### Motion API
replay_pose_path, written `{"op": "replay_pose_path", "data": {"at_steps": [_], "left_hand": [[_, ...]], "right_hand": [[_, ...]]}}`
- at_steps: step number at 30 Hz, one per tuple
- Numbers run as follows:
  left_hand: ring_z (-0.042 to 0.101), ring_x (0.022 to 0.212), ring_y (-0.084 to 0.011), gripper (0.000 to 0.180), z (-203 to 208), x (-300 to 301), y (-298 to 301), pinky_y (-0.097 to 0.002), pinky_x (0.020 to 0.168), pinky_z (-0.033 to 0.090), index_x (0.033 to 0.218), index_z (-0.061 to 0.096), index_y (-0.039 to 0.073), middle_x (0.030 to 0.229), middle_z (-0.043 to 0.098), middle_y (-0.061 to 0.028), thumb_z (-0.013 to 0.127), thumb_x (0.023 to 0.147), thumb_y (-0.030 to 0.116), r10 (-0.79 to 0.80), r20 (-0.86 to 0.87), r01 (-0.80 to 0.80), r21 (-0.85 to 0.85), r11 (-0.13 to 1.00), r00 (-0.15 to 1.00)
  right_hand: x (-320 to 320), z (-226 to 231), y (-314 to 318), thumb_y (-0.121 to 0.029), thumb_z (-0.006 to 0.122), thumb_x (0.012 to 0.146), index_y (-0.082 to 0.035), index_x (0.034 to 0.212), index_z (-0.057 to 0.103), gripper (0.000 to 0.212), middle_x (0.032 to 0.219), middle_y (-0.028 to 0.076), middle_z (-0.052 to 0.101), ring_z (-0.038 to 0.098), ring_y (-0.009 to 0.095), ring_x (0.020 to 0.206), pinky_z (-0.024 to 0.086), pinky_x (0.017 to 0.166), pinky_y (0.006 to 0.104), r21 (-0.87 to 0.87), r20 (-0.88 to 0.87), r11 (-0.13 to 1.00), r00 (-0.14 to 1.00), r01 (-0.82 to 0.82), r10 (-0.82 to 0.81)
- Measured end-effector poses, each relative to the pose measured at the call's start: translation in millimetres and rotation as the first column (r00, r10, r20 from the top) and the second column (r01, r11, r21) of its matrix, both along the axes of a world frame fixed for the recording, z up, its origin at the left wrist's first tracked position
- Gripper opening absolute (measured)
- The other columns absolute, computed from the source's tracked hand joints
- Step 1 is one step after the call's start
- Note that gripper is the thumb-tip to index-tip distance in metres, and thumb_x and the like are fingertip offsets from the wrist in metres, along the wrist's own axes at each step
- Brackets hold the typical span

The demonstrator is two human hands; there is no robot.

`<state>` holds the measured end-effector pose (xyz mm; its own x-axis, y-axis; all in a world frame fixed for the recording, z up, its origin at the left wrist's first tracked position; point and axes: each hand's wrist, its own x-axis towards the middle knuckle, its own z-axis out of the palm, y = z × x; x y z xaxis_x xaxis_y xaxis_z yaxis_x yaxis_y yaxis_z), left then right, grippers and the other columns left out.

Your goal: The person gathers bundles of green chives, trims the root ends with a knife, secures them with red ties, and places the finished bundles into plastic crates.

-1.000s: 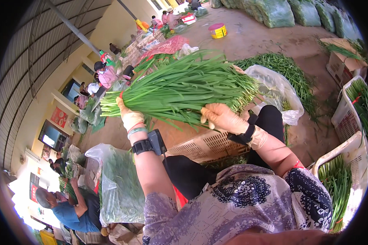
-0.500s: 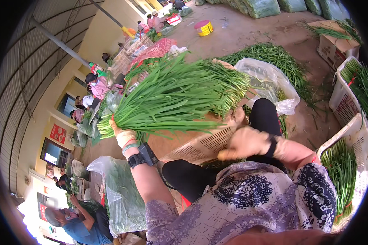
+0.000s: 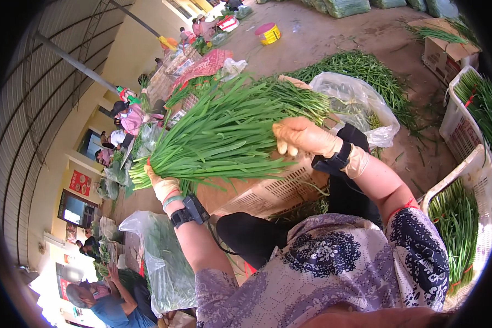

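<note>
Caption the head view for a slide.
Left hand grips green leaves at their stem end; right hand is near their tips.

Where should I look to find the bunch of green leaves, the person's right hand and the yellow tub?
Bunch of green leaves (image 3: 218,136): head view, middle of its spread blades.
Right hand (image 3: 307,135): head view, back of the glove.
Yellow tub (image 3: 269,36): head view, its side wall.

A bundle of long green leaves (image 3: 218,143) spreads sideways, pale stems (image 3: 140,176) gathered left, tips fanned right.
</note>
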<state>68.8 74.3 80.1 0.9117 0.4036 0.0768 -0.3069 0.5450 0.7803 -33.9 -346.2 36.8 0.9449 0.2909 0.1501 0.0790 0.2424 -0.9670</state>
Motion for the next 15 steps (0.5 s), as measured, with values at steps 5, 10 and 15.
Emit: {"op": "replay_pose_path", "data": {"at_steps": [5, 10, 15], "left_hand": [[0.052, 0.113, -0.0359, 0.064, -20, 19, 39, -0.0570, 0.093, 0.042, 0.125, 0.054, 0.011, 0.127, 0.055, -0.0116, 0.047, 0.086, 0.062, 0.036, 0.009, -0.036, 0.033, 0.999, 0.999], [0.049, 0.116, -0.0368, 0.066, -27, 24, 57, -0.0592, 0.095, 0.038, 0.125, 0.054, 0.013, 0.129, 0.054, -0.0104, 0.048, 0.084, 0.065, 0.088, -0.034, -0.088, 0.008, 0.996, 0.996], [0.052, 0.112, -0.0315, 0.059, 2, 5, 6, -0.0527, 0.096, 0.040, 0.118, 0.059, 0.009, 0.124, 0.057, -0.0081, 0.051, 0.087, 0.059, 0.170, -0.060, -0.173, -0.040, 0.984, 0.984]], "right_hand": [[-32, 8, 1, -0.035, 0.045, 0.098, -0.006, 0.078, 0.060, 0.039, 0.069, 0.001, 0.062, 0.048, 0.006, 0.050, 0.038, 0.047, 0.0195, 0.333, 0.165, 0.881, 0.899, 0.338, -0.407], [-24, -17, -47, -0.049, 0.041, 0.096, -0.002, 0.086, 0.064, 0.053, 0.048, 0.002, 0.055, 0.045, 0.009, 0.038, 0.038, 0.044, 0.0199, -0.122, 0.168, 0.989, 0.984, 0.088, -0.067], [5, -60, -70, -0.056, 0.037, 0.094, -0.001, 0.107, 0.063, 0.062, 0.088, 0.009, 0.069, 0.058, 0.012, 0.063, 0.043, 0.056, 0.0217, -0.347, 0.287, 0.859, 0.915, 0.377, -0.285]]}}
